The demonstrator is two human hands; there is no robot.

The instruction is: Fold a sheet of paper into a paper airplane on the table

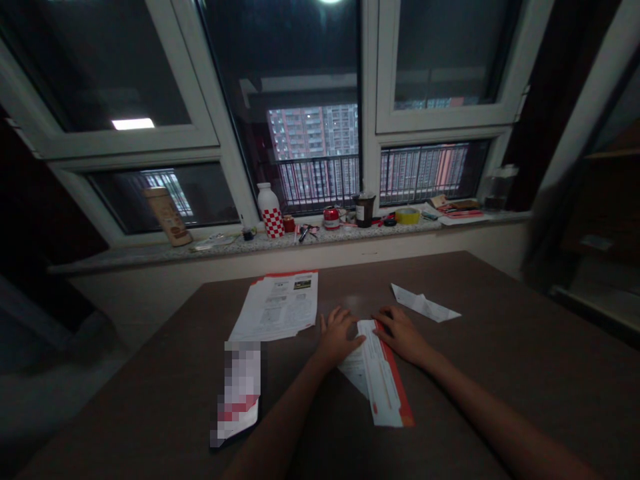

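Observation:
A sheet of printed paper, white with an orange-red edge, lies folded into a long strip on the table. A pale triangular flap of paper sticks out to its left. My left hand rests flat at the strip's upper left, fingers spread and thumb touching its edge. Across from it, my right hand lies on the strip's upper right edge with fingers stretched out. Neither hand grips anything. Beyond my right hand is a folded paper boat, tipped flat on the tabletop.
A stack of printed sheets lies at the table's back left. Nearer me is a dark-edged device with a blurred-out screen. On the windowsill stand a checked bottle, a tan tumbler, a dark cup and yellow tape.

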